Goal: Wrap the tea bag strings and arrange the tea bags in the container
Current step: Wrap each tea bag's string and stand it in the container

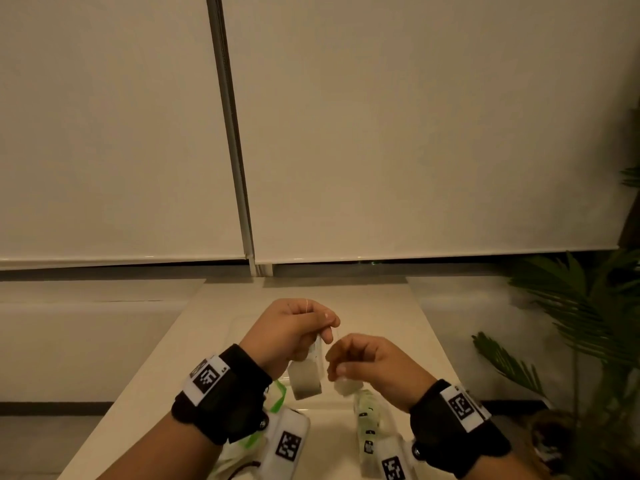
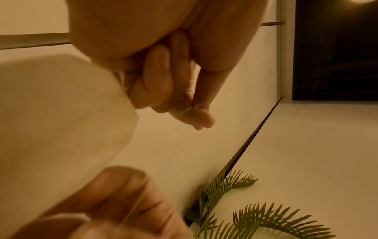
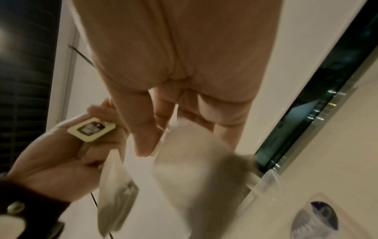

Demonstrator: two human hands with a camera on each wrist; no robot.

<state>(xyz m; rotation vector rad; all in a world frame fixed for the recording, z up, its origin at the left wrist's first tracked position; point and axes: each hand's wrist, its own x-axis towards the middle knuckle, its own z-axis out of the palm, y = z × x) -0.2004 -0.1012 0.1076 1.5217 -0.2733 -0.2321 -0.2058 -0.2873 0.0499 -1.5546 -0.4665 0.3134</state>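
Both hands are raised over the pale table (image 1: 398, 306), close together. My left hand (image 1: 323, 332) grips one tea bag (image 1: 304, 381) that hangs below it. In the right wrist view the same left hand (image 3: 88, 145) holds that bag (image 3: 116, 186) with its paper tag (image 3: 91, 129) against the fingers. A thin string (image 1: 307, 305) runs over its knuckles. My right hand (image 1: 337, 367) pinches the top of a second tea bag (image 1: 346, 388), which is blurred in its own view (image 3: 194, 165). The clear plastic container (image 3: 270, 181) sits on the table beyond the hands.
Green and white packets (image 1: 277, 393) lie on the table under my wrists, with more (image 1: 367, 414) on the right. A leafy plant (image 1: 588, 306) stands past the table's right edge. White blinds (image 1: 415, 133) cover the wall ahead.
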